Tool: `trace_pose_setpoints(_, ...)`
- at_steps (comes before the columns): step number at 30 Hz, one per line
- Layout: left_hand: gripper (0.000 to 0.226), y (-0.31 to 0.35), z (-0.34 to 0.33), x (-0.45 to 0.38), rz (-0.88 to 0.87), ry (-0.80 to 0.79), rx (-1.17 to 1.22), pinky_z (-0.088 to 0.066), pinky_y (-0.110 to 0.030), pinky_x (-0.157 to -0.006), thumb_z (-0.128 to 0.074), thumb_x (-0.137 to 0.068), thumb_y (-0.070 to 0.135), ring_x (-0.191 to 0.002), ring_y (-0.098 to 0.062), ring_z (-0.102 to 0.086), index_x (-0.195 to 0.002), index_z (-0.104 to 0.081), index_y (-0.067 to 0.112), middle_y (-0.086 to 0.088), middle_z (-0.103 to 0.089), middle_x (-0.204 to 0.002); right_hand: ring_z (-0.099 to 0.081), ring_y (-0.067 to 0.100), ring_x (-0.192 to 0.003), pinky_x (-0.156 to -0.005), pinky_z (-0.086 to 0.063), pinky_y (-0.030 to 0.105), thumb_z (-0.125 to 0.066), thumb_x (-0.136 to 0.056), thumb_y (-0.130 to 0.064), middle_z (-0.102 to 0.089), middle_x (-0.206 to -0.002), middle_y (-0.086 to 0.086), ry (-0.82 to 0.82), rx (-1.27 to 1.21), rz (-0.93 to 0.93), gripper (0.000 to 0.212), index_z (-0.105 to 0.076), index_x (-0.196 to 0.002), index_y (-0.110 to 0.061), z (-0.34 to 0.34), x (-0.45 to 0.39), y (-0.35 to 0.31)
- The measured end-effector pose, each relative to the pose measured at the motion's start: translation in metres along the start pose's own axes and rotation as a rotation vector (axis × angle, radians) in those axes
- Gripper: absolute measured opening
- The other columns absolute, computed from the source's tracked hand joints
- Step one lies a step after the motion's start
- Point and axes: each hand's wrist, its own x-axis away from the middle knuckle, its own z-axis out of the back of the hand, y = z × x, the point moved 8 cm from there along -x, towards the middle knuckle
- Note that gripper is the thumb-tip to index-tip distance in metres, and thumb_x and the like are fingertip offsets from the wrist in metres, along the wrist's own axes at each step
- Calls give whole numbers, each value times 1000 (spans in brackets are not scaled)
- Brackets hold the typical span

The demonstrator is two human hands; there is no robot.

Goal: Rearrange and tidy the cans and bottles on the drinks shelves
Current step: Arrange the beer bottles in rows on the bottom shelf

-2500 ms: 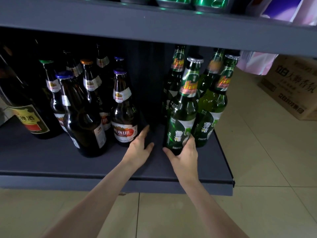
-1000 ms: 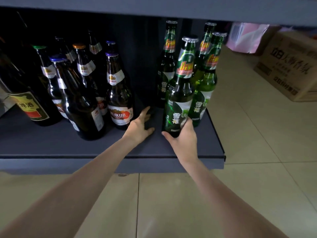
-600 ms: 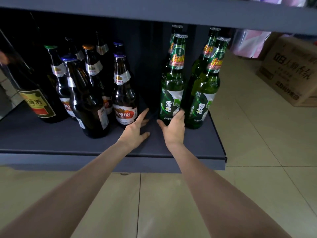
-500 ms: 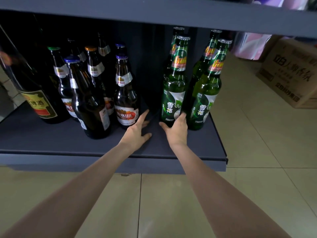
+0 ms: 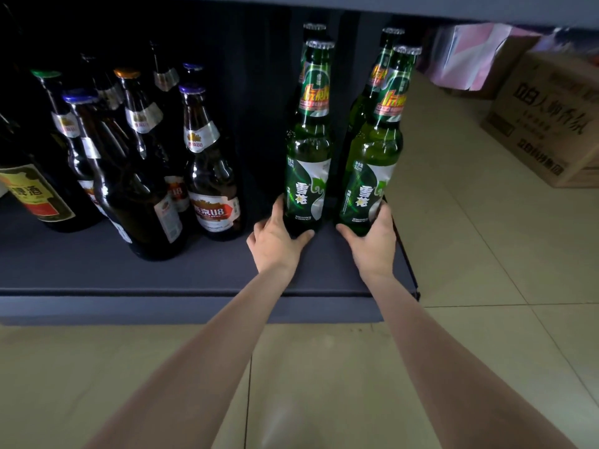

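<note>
Two green beer bottles stand upright at the right end of the dark grey shelf (image 5: 97, 273), each with another green bottle behind it. My left hand (image 5: 275, 241) cups the base of the left green bottle (image 5: 308, 150), thumb on one side and fingers on the other. My right hand (image 5: 372, 244) wraps the base of the right green bottle (image 5: 372, 157), which stands close to the shelf's right edge. Both bottles rest on the shelf.
A cluster of brown beer bottles (image 5: 210, 176) fills the shelf's left half, with a large dark bottle (image 5: 35, 196) at the far left. A gap separates brown from green. A cardboard box (image 5: 547, 121) sits on the tiled floor (image 5: 470, 222) at right. Another shelf hangs overhead.
My left hand left the shelf surface and closed on the left green bottle. My right hand shifted from that bottle to the right green one. The view moved closer.
</note>
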Motion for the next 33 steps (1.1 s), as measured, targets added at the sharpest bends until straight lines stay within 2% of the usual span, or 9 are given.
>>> trace_pose_setpoints(12,81,5,-1,3,-15,96,-86,-24,-32,-102,-61,-83,49,-123,-23,-40,-147,-16,28,-4,-55,-128,-50,24,-114,-89,-33,22,-78,-75,-19,-51,-122,14,15,13,51,70,-40,-130,0,-1,-3,-4)
trace_pose_setpoints(18,81,7,-3,2,-5,118,-121,-25,-33,-102,-59,-83,52,-124,-23,-40,-147,-16,30,-4,-55,-127,-51,29,-111,-89,-38,30,-77,-75,-22,-49,-121,13,22,55,64,68,-40,-127,0,1,-3,-5)
trace_pose_setpoints(22,82,6,-3,1,15,109,-132,-23,-33,-103,-59,-83,53,-125,-23,-38,-147,-14,31,-6,-54,-128,-50,34,-113,-96,-41,44,-77,-76,-23,-47,-125,14,1,57,61,69,-38,-128,0,-2,-4,-2)
trace_pose_setpoints(27,79,1,-3,-1,5,44,-88,-24,-37,-105,-60,-85,46,-128,-24,-37,-148,-14,31,-3,-53,-133,-46,32,-120,-99,-38,39,-73,-80,-20,-44,-130,15,-41,28,73,73,-33,-137,0,-4,-3,-2)
trace_pose_setpoints(30,71,0,1,-7,-20,-17,-71,-33,-40,-104,-60,-87,37,-125,-26,-42,-147,-22,26,-4,-54,-132,-45,32,-122,-100,-39,41,-72,-81,-20,-44,-132,15,-74,25,70,75,-30,-140,-1,-4,-7,-2)
trace_pose_setpoints(33,66,-6,6,-9,-71,-123,-61,-37,-40,-102,-59,-88,33,-124,-29,-44,-146,-28,21,-8,-54,-131,-47,32,-119,-97,-38,37,-73,-80,-21,-46,-129,15,-95,38,71,73,-33,-138,-1,-4,-3,-5)
